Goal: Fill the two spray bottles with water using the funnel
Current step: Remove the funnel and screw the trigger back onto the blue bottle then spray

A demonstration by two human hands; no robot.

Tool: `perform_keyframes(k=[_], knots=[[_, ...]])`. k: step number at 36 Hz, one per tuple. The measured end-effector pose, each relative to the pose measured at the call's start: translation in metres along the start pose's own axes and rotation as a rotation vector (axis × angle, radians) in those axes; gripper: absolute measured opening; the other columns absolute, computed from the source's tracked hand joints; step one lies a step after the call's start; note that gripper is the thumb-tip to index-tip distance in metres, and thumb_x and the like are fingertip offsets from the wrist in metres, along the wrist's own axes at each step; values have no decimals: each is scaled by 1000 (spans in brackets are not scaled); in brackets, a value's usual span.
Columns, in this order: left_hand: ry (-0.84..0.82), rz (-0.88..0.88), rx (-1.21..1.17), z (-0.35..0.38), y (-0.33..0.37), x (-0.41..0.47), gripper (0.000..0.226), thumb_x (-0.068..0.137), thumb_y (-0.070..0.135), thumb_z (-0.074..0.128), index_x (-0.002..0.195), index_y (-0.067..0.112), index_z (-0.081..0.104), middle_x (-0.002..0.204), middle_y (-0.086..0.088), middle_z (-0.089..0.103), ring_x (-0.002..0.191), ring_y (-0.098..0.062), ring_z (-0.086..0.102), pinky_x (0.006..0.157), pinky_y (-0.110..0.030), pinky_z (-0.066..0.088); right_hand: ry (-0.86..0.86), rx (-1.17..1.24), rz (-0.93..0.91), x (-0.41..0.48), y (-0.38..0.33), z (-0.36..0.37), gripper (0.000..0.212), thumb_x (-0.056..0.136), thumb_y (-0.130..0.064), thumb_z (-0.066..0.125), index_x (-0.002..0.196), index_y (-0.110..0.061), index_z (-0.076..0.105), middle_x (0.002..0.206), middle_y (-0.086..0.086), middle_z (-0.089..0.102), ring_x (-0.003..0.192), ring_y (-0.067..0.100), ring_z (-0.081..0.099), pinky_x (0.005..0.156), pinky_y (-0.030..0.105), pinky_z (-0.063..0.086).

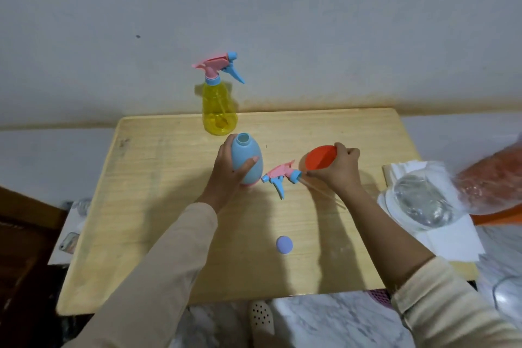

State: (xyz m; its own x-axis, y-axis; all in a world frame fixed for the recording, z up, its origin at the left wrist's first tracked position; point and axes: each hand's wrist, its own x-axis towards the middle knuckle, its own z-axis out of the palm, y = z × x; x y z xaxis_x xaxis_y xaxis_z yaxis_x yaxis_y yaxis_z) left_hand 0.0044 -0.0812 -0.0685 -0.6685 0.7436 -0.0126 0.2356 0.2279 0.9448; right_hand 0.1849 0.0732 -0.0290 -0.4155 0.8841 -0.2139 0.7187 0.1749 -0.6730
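The wooden table carries everything, its far edge against the wall. By the right edge a clear water container rests on white paper; it looks like a jug or bottle, though glare makes its shape and fill level hard to read. At the middle of the far edge stands the yellow spray bottle, upright, its pink-and-blue sprayer on and seemingly empty. Nearer the table's centre the left hand wraps around the blue spray bottle, holding it upright with its neck open. Just beside it to the right, the right hand pinches the rim of the red funnel, fingers closed on it; the funnel's spout is hidden behind the hand. Between the two hands lies the removed spray head on its side, its dip tube trailing under the right wrist. A small lilac round cap sits towards the near edge.

The step in hand appears to be seating the funnel: next, its spout must go into the blue bottle's open neck, then water is poured from the right.
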Motion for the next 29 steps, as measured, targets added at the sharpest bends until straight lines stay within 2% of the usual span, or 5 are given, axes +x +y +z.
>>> perform_keyframes(k=[12, 17, 21, 25, 29], knots=[[-3, 18, 5, 1, 2, -3, 66, 74, 55, 62, 130, 34, 35, 128, 0, 49, 117, -19, 50, 100, -47, 45, 63, 15, 110, 10, 7, 6, 94, 60, -27, 86, 135, -5, 33, 132, 12, 46, 125, 27, 42, 95, 34, 40], [11, 17, -15, 4, 2, -7, 77, 75, 57, 60, 140, 26, 31, 135, -1, 43, 122, -16, 45, 104, -43, 43, 111, 10, 47, 7, 10, 8, 104, 65, -30, 84, 145, -9, 21, 143, 12, 33, 133, 29, 33, 105, 41, 38], [34, 7, -52, 5, 2, -11, 86, 73, 58, 59, 145, 23, 27, 140, -1, 40, 126, -15, 43, 103, -33, 42, 206, 28, -43, 1, 2, 7, 87, 71, -25, 80, 141, -11, 30, 144, 9, 31, 133, 25, 31, 102, 35, 35], [64, 25, -64, 7, -1, -14, 82, 78, 53, 60, 147, 28, 24, 143, 2, 37, 128, -12, 40, 104, -30, 40, 262, 14, -181, -6, -9, 14, 52, 78, -14, 69, 126, -9, 49, 130, 9, 43, 123, 23, 40, 85, 18, 31], [112, 52, -50, 10, -3, -17, 75, 84, 41, 61, 147, 25, 24, 143, 3, 36, 127, -8, 39, 98, -15, 37, 236, -37, -315, -15, -11, 32, 30, 78, -8, 60, 108, -4, 61, 109, 11, 53, 105, 26, 48, 83, 28, 40]])
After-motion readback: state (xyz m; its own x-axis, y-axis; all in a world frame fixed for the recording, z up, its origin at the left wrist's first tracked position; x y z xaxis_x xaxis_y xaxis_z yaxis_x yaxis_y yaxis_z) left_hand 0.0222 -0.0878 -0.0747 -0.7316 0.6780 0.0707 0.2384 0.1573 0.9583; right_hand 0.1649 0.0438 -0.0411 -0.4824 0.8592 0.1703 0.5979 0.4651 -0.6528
